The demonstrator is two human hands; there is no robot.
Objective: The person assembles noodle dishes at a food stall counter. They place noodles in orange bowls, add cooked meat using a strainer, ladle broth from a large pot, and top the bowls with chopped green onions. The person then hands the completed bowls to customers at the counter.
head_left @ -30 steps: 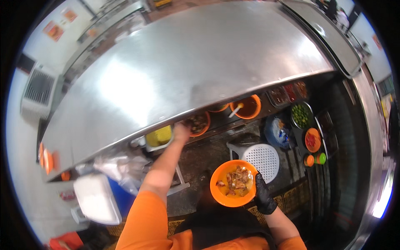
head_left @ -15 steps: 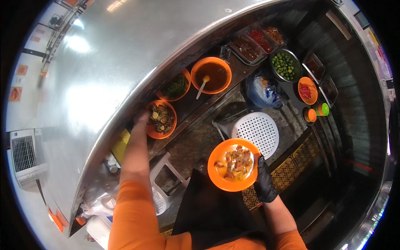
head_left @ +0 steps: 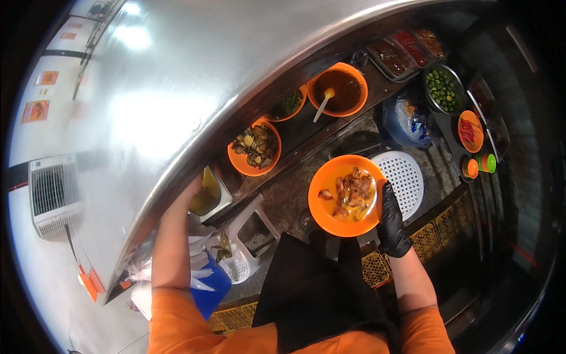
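My right hand (head_left: 391, 221), in a black glove, grips the right rim of an orange bowl (head_left: 318, 206) with browned pieces of meat (head_left: 354, 190) in a yellowish liquid. I hold it above the floor, beside a white perforated stool (head_left: 404, 183). Bare, my left hand (head_left: 190, 187) reaches in under the edge of the metal counter, and its fingers are hidden there. Closest to it is a metal tray (head_left: 223, 197) of yellow-green contents. Just beyond stands an orange bowl (head_left: 254, 170) of sliced dark vegetables or mushrooms.
Along the shelf are a bowl of brown sauce (head_left: 348, 88) with a ladle (head_left: 323, 104), and a bowl of greens (head_left: 287, 106). Farther right sit small green limes (head_left: 442, 88) and red chillies (head_left: 469, 131). A metal counter (head_left: 177, 76) overhangs at left; a white plastic stool (head_left: 256, 227) stands below.
My left hand has moved from the bowl of sliced vegetables toward my body, beside the metal tray, which now shows uncovered. My right hand still holds the bowl of meat. The view has shifted.
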